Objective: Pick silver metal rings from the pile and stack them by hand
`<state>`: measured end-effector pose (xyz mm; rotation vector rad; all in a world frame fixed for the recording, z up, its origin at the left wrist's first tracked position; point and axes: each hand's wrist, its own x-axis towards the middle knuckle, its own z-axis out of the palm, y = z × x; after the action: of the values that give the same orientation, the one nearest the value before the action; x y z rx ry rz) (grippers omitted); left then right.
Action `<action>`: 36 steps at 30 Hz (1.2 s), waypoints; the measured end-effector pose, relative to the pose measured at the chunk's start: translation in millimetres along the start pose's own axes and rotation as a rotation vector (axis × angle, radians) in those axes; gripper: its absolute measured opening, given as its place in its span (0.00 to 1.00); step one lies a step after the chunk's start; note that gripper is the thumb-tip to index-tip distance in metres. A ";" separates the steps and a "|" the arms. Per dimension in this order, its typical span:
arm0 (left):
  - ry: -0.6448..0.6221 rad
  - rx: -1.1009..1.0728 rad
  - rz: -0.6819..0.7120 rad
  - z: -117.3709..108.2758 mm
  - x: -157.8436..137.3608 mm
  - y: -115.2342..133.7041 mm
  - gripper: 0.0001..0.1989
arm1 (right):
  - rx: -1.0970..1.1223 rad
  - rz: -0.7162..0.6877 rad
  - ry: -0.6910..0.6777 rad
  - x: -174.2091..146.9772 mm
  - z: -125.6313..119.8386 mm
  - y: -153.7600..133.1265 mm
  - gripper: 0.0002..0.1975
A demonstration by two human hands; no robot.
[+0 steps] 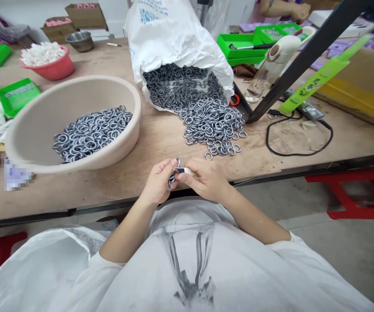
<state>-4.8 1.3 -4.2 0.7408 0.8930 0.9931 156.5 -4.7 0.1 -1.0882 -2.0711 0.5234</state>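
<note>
Close to my body, at the table's front edge, my left hand (pixel 157 182) pinches a few dark grey metal rings (pixel 171 181) between thumb and fingers. My right hand (pixel 209 180) is closed around a small tool with a white handle (pixel 188 171) and a dark, flat end. That dark end meets the rings at my left fingertips; its exact kind is partly hidden by my fingers. Beyond my hands, a heap of similar loose rings (pixel 211 123) spills from a white sack (pixel 174 39) lying on its side. A beige basin (pixel 27 134) to the left holds many more rings.
Behind the basin are a pink bowl of white pieces (pixel 55 71), a green tray (pixel 3 99) and a metal bowl (pixel 80 41). A dark slanted bar (pixel 304 56), a bottle (pixel 258 82) and a black cable (pixel 283 154) stand right. Another person's hand (pixel 299 12) shows at the back.
</note>
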 end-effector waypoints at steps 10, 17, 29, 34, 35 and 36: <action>-0.038 0.058 0.021 -2.3 -0.5 -5.6 0.22 | 0.049 0.109 -0.044 1.6 3.4 1.3 0.25; 0.026 0.489 0.321 -20.3 -12.7 20.5 0.20 | -0.290 0.532 0.063 7.4 -22.4 45.4 0.24; 0.955 1.727 0.609 -87.3 -1.7 143.0 0.19 | -0.525 0.514 -0.066 -6.8 -23.4 62.6 0.09; 0.436 1.545 0.974 -43.8 -12.7 80.2 0.13 | 0.161 0.423 -0.010 1.1 -23.7 48.4 0.12; 0.213 1.505 0.913 -31.6 -11.8 64.0 0.12 | 0.310 0.409 -0.045 2.9 -23.5 42.9 0.13; 0.057 1.459 0.817 -20.3 -9.7 48.6 0.13 | 0.426 0.401 -0.087 4.6 -23.1 37.1 0.15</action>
<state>-43.8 12.8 30.7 2.4548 1.3612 0.9192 192.1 20.3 -6.5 -1.2326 -1.6972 1.1683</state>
